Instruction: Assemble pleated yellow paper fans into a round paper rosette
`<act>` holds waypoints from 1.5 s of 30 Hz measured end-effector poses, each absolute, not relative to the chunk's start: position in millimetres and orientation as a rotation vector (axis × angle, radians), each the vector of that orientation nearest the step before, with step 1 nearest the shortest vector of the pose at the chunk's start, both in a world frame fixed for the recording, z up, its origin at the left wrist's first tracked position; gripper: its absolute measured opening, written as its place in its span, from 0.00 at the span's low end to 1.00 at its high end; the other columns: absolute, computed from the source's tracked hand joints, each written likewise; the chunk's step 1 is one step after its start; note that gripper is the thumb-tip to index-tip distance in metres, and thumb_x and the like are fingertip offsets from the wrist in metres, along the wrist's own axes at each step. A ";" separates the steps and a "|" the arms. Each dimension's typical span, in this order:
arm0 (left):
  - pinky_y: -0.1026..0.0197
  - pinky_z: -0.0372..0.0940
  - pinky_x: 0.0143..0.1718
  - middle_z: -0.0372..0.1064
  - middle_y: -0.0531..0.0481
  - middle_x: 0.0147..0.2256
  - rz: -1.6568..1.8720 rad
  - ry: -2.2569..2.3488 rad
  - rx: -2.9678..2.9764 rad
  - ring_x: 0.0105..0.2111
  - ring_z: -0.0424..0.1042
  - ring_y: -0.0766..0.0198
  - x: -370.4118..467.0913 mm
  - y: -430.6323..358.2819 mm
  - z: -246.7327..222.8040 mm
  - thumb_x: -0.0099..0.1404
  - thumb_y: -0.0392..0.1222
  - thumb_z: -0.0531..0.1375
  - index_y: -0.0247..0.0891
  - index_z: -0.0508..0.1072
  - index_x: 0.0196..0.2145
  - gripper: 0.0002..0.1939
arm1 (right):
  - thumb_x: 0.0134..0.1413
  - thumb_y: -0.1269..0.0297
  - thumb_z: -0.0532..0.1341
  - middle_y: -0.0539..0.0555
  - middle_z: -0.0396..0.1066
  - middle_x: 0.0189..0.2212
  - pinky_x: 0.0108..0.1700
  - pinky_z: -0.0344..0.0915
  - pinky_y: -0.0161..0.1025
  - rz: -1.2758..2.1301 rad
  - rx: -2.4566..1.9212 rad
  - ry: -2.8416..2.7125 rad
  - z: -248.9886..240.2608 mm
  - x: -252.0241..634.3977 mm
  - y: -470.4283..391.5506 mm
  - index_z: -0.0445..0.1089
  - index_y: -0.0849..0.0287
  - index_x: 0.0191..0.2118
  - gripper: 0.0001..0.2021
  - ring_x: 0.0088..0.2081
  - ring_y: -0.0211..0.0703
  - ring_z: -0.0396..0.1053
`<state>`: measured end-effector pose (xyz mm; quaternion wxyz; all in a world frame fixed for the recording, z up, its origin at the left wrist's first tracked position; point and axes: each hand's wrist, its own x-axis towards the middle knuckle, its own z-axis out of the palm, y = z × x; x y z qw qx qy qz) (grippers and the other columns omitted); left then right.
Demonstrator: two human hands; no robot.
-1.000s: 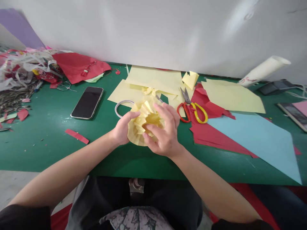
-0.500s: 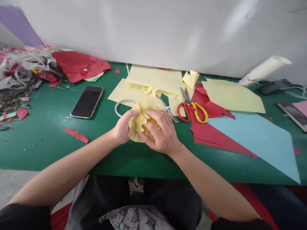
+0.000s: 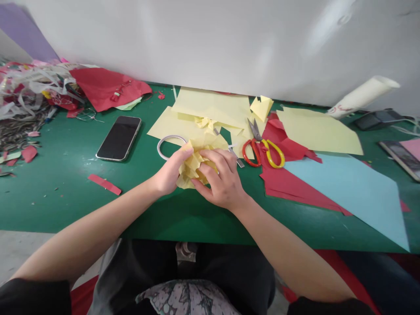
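Above green tabletop (image 3: 183,218), gripped between partly closed left hand (image 3: 171,174) and loosely curled right hand (image 3: 225,179): ruffled yellow paper rosette (image 3: 187,175). Probably light, soft, easily creased or torn; best cradled from beneath, clear of loose folds (image 3: 194,162).

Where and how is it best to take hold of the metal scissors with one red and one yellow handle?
Best, I think, by the red loop and yellow loop of the scissors, coming from the near edge of the green table: both loops lie toward that edge, while the pointed metal blades, slightly apart, face the white wall.
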<state>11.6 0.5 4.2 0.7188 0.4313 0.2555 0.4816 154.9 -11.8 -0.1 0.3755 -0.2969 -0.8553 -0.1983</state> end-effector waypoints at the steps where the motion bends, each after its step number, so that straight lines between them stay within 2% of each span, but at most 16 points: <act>1: 0.62 0.67 0.36 0.71 0.52 0.32 1.064 0.554 0.980 0.41 0.70 0.60 10.5 0.4 3.5 0.57 0.51 0.54 0.40 0.69 0.34 0.13 | 0.50 0.62 0.58 0.61 0.63 0.43 0.45 0.61 0.45 -0.507 -0.755 -2.185 0.1 154.7 -11.4 0.61 0.60 0.36 0.09 0.45 0.47 0.60; 4: 0.64 0.66 0.36 0.70 0.51 0.37 1.036 0.554 1.105 0.40 0.70 0.62 6.4 -0.6 2.8 0.58 0.47 0.57 0.39 0.68 0.38 0.12 | 0.51 0.61 0.57 0.62 0.62 0.43 0.45 0.62 0.45 -0.524 -0.751 -2.165 0.1 154.2 -10.4 0.60 0.60 0.37 0.10 0.45 0.46 0.61; 9: 0.63 0.65 0.41 0.68 0.47 0.43 1.036 0.555 1.318 0.44 0.68 0.60 2.4 -1.0 3.5 0.56 0.40 0.61 0.39 0.65 0.46 0.19 | 0.51 0.63 0.57 0.59 0.62 0.42 0.44 0.63 0.43 -0.545 -0.790 -2.119 -1.4 154.5 -9.9 0.59 0.58 0.36 0.08 0.44 0.44 0.61; 12: 0.63 0.65 0.41 0.68 0.47 0.43 1.040 0.545 1.381 0.44 0.68 0.61 2.8 0.2 4.4 0.56 0.39 0.61 0.39 0.65 0.46 0.19 | 0.50 0.62 0.57 0.58 0.64 0.41 0.44 0.63 0.44 -0.542 -0.788 -2.085 -2.1 154.3 -9.7 0.59 0.58 0.36 0.09 0.44 0.45 0.60; 16: 0.64 0.64 0.40 0.67 0.49 0.39 1.042 0.605 1.420 0.39 0.68 0.65 4.0 0.6 4.6 0.54 0.39 0.62 0.37 0.65 0.43 0.18 | 0.49 0.62 0.58 0.57 0.66 0.41 0.44 0.63 0.45 -0.538 -0.775 -2.003 -3.1 153.5 -8.6 0.57 0.57 0.36 0.10 0.44 0.46 0.60; 21: 0.63 0.65 0.40 0.68 0.49 0.39 1.072 0.699 1.309 0.39 0.69 0.64 4.9 -0.3 2.1 0.56 0.40 0.61 0.37 0.65 0.42 0.15 | 0.50 0.51 0.56 0.57 0.63 0.44 0.48 0.59 0.49 -0.478 -0.830 -2.047 -1.1 157.4 -8.3 0.58 0.56 0.41 0.16 0.47 0.48 0.58; 23: 0.62 0.65 0.40 0.69 0.48 0.40 1.076 0.707 1.295 0.39 0.70 0.63 5.0 0.0 1.5 0.57 0.39 0.60 0.38 0.65 0.43 0.15 | 0.52 0.50 0.54 0.59 0.62 0.45 0.48 0.58 0.52 -0.402 -0.835 -2.075 2.0 160.3 -8.9 0.59 0.57 0.42 0.18 0.48 0.50 0.58; 27: 0.60 0.66 0.39 0.70 0.47 0.40 1.076 0.706 1.300 0.40 0.70 0.60 4.8 0.8 1.1 0.55 0.39 0.62 0.38 0.66 0.42 0.16 | 0.52 0.64 0.54 0.57 0.65 0.42 0.45 0.60 0.49 -0.336 -0.800 -2.047 8.9 164.7 -9.2 0.61 0.58 0.42 0.11 0.43 0.47 0.63; 31: 0.62 0.67 0.37 0.70 0.47 0.40 1.064 0.724 1.284 0.39 0.71 0.61 5.1 0.7 0.5 0.55 0.39 0.62 0.38 0.66 0.42 0.16 | 0.51 0.74 0.53 0.55 0.66 0.38 0.40 0.64 0.44 -0.273 -0.785 -2.019 11.4 165.9 -8.2 0.60 0.56 0.43 0.12 0.40 0.43 0.66; 34: 0.63 0.67 0.34 0.70 0.48 0.39 1.063 0.714 1.222 0.37 0.71 0.62 5.8 0.4 0.7 0.53 0.39 0.62 0.38 0.66 0.42 0.17 | 0.52 0.76 0.53 0.54 0.66 0.38 0.40 0.68 0.41 -0.216 -0.760 -2.004 11.3 165.8 -7.4 0.59 0.56 0.43 0.13 0.42 0.41 0.67; 38: 0.64 0.66 0.32 0.70 0.49 0.37 1.065 0.734 1.082 0.35 0.72 0.62 6.7 -1.1 4.2 0.51 0.39 0.63 0.37 0.66 0.40 0.18 | 0.50 0.78 0.55 0.53 0.66 0.35 0.40 0.69 0.40 -0.195 -0.752 -1.958 12.0 165.2 -7.4 0.59 0.56 0.38 0.11 0.40 0.39 0.67; 45: 0.66 0.66 0.29 0.70 0.50 0.34 1.039 0.708 1.090 0.30 0.70 0.66 6.0 -2.4 5.6 0.50 0.37 0.64 0.37 0.65 0.38 0.17 | 0.52 0.74 0.56 0.52 0.66 0.33 0.37 0.69 0.38 -0.164 -0.768 -1.997 10.7 165.7 -8.5 0.60 0.56 0.36 0.07 0.37 0.37 0.67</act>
